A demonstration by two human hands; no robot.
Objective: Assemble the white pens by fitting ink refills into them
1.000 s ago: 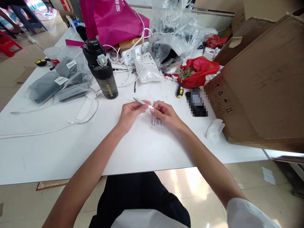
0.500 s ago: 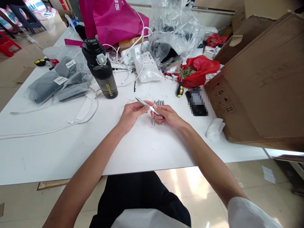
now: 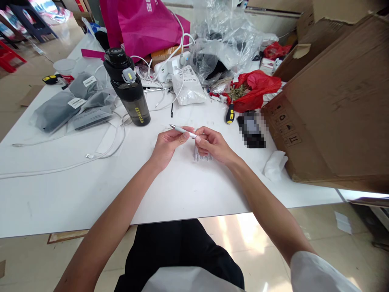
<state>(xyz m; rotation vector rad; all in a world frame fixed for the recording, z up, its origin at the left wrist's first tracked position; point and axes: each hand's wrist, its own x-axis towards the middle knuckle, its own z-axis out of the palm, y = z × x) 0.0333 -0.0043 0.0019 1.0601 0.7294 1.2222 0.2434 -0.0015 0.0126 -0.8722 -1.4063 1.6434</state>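
Observation:
My left hand [image 3: 169, 144] pinches a slim white pen [image 3: 180, 129] near its silver tip, which points to the left. My right hand [image 3: 212, 144] is closed on the pen's other end, thumb and fingers pressed to it. Both hands hover just above the white table [image 3: 75, 190] at its middle. Under my right hand lies a small bundle of grey pens [image 3: 201, 154], mostly hidden by the fingers.
A dark water bottle [image 3: 129, 87] stands left of the hands, with white cables [image 3: 100, 152] and grey bagged items [image 3: 59, 109]. A yellow-handled screwdriver [image 3: 229, 114], red bag [image 3: 255, 87], dark blurred object [image 3: 251, 129], white tissue [image 3: 275, 164] and large cardboard box [image 3: 334, 105] lie right.
The pen first tilted as my right hand slid down its end, then levelled again with both hands shifted slightly up the table.

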